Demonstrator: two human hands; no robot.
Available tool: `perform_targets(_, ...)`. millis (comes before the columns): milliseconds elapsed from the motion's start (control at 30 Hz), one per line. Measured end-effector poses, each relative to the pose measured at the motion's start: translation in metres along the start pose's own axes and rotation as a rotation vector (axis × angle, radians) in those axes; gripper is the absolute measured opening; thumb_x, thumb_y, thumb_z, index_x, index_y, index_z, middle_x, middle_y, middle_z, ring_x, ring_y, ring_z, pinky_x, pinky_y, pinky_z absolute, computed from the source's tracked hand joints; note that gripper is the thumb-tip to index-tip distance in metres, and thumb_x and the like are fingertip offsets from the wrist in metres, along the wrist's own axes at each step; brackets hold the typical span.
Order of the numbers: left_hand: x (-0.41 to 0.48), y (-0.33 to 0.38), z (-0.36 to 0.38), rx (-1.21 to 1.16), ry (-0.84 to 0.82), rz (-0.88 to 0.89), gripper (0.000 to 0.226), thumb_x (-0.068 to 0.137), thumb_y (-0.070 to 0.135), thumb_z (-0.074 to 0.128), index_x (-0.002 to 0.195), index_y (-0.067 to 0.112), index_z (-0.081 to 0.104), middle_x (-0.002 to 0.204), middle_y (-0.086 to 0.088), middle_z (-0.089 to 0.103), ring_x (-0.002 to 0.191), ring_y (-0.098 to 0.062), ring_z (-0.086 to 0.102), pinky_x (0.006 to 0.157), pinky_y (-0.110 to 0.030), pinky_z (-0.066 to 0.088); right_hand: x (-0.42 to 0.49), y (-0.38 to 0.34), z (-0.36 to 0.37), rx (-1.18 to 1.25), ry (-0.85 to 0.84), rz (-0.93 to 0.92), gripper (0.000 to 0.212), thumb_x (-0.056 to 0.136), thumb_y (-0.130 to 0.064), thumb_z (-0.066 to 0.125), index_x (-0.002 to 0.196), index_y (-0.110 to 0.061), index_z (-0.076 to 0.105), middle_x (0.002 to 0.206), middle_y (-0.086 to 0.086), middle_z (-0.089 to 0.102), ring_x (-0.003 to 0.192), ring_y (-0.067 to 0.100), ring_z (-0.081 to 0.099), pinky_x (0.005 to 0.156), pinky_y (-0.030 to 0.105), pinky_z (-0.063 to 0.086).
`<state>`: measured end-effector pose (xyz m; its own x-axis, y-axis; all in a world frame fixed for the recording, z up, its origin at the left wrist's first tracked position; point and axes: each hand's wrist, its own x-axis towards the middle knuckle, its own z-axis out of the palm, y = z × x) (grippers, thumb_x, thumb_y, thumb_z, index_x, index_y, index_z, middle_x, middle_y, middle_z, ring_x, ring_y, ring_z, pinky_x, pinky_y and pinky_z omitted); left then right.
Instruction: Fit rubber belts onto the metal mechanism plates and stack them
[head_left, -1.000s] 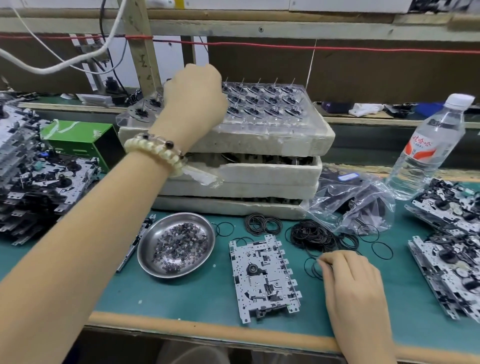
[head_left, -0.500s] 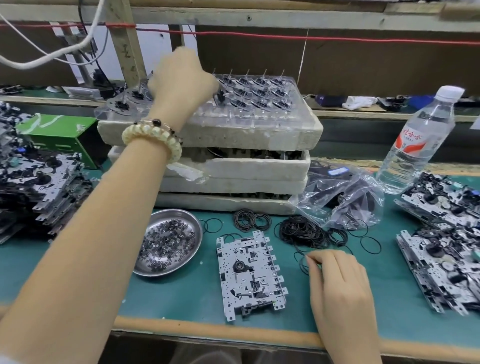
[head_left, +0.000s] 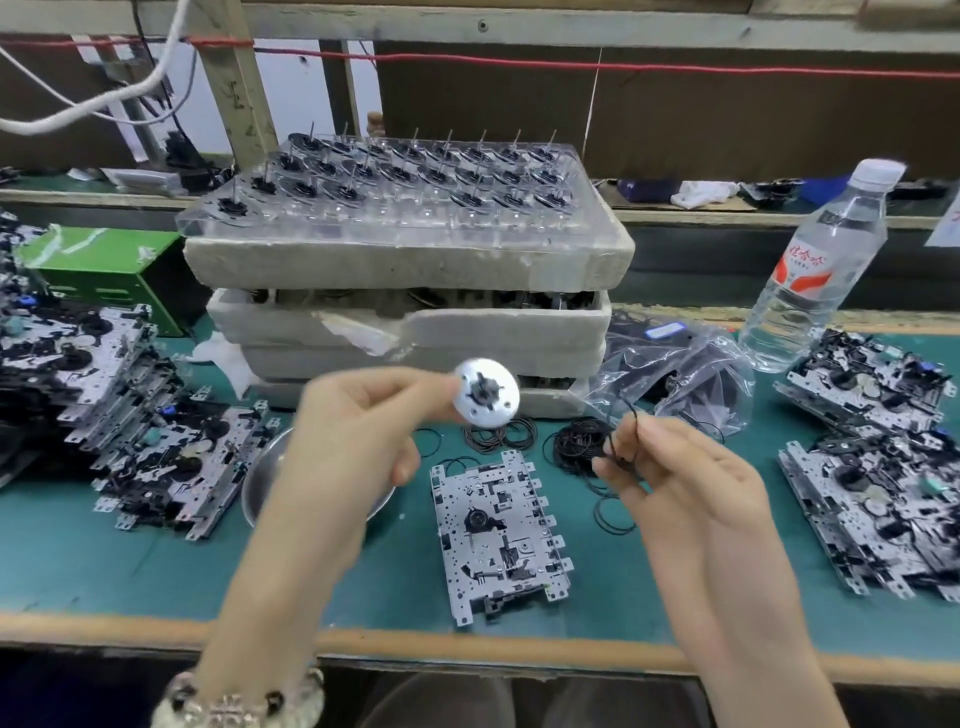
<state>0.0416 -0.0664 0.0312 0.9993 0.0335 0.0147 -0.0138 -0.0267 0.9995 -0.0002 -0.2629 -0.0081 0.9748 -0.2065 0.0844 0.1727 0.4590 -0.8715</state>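
The left grip (head_left: 348, 431) pinches a round white wheel (head_left: 485, 393) with a black middle, up above the table (head_left: 78, 561). The right grip (head_left: 691, 483) pinches a thin black rubber belt (head_left: 615, 449) near the wheel. One metal plate (head_left: 498, 530) lies flat by the middle of the front edge. Loose belts (head_left: 574, 447) lie just behind it. A left stack (head_left: 119, 395) and a right stack (head_left: 878, 499) of plates sit by the side edges.

Left hand (head_left: 353, 441) and right hand (head_left: 680, 483) aloft side by side, fingers (head_left: 400, 388) apparently in a pinch
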Motion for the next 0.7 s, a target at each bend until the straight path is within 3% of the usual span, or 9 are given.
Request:
perform_targets(133, -0.013, -0.022, 0.005, -0.101, -0.115, -0.107, 0.025, 0.061, 0.040, 0.076, 0.072, 0.018, 0.080, 0.074, -0.001, 0.076, 0.033, -0.005, 0.024, 0.036, -0.010, 0.022, -0.007, -0.005, 0.020, -0.144, -0.067, -0.056, 0.023, 0.064, -0.033, 0.080, 0.075, -0.013, 0.078, 0.076, 0.003, 0.071, 0.076, 0.012, 0.062, 0.072, 0.020, 0.051)
perform_targets(233, -0.019, -0.029, 0.002, -0.109, -0.137, -0.126, 0.031, 0.059, 0.043, 0.077, 0.073, 0.015, 0.079, 0.085, -0.006, 0.078, 0.034, -0.006, 0.025, 0.037, -0.010, 0.023, -0.010, -0.001, 0.028, -0.271, -0.041, -0.140, 0.015, 0.066, -0.023, 0.082, 0.072, -0.011, 0.077, 0.071, 0.005, 0.071, 0.069, 0.010, 0.062, 0.068, 0.016, 0.048)
perform_targets(333, -0.021, -0.032, -0.001, -0.116, -0.161, -0.127, 0.028, 0.061, 0.038, 0.079, 0.074, 0.014, 0.078, 0.086, -0.005, 0.078, 0.034, -0.006, 0.026, 0.038, -0.010, 0.023, -0.013, 0.003, 0.032, -0.386, 0.000, -0.208, 0.007, 0.075, -0.013, 0.078, 0.069, -0.010, 0.075, 0.070, 0.006, 0.070, 0.065, 0.010, 0.062, 0.064, 0.014, 0.047)
perform_targets(400, -0.023, -0.033, -0.005, -0.124, -0.154, -0.115, 0.034, 0.056, 0.044, 0.078, 0.072, 0.014, 0.078, 0.084, -0.004, 0.078, 0.034, -0.006, 0.026, 0.038, -0.010, 0.022, -0.012, 0.007, 0.032, -0.495, 0.021, -0.263, 0.013, 0.079, -0.008, 0.077, 0.067, -0.014, 0.074, 0.071, 0.002, 0.069, 0.065, 0.010, 0.061, 0.063, 0.015, 0.045)
perform_targets(500, -0.024, -0.036, -0.010, -0.108, -0.158, -0.082, 0.024, 0.062, 0.040, 0.083, 0.069, 0.017, 0.077, 0.077, -0.005, 0.076, 0.035, -0.006, 0.027, 0.039, -0.010, 0.023, -0.010, 0.011, 0.033, -0.612, 0.053, -0.331, 0.012, 0.076, -0.018, 0.078, 0.065, -0.022, 0.074, 0.069, -0.003, 0.066, 0.062, 0.009, 0.057, 0.059, 0.016, 0.041)
perform_targets(567, -0.023, -0.037, -0.012, -0.089, -0.151, -0.075, 0.020, 0.065, 0.037, 0.083, 0.066, 0.018, 0.077, 0.070, -0.017, 0.069, 0.036, -0.007, 0.025, 0.040, -0.011, 0.023, -0.009, 0.010, 0.033, -0.646, 0.047, -0.337, 0.011, 0.075, -0.021, 0.078, 0.066, -0.026, 0.075, 0.068, -0.006, 0.065, 0.059, 0.007, 0.056, 0.057, 0.014, 0.039)
perform_targets(633, -0.022, -0.038, -0.013, -0.077, -0.156, -0.084, 0.021, 0.065, 0.038, 0.082, 0.067, 0.018, 0.077, 0.076, -0.032, 0.062, 0.037, -0.008, 0.024, 0.040, -0.011, 0.022, -0.009, 0.009, 0.032, -0.652, 0.024, -0.335, 0.015, 0.076, -0.018, 0.080, 0.066, -0.027, 0.075, 0.068, -0.008, 0.065, 0.057, 0.005, 0.055, 0.055, 0.012, 0.039)
perform_targets(700, -0.023, -0.038, -0.012, -0.084, -0.173, -0.083, 0.029, 0.057, 0.042, 0.086, 0.068, 0.018, 0.077, 0.079, -0.029, 0.066, 0.036, -0.007, 0.025, 0.039, -0.011, 0.022, -0.008, 0.009, 0.031, -0.646, -0.013, -0.326, 0.013, 0.076, -0.019, 0.080, 0.067, -0.027, 0.076, 0.068, -0.008, 0.066, 0.058, 0.004, 0.056, 0.055, 0.011, 0.039)
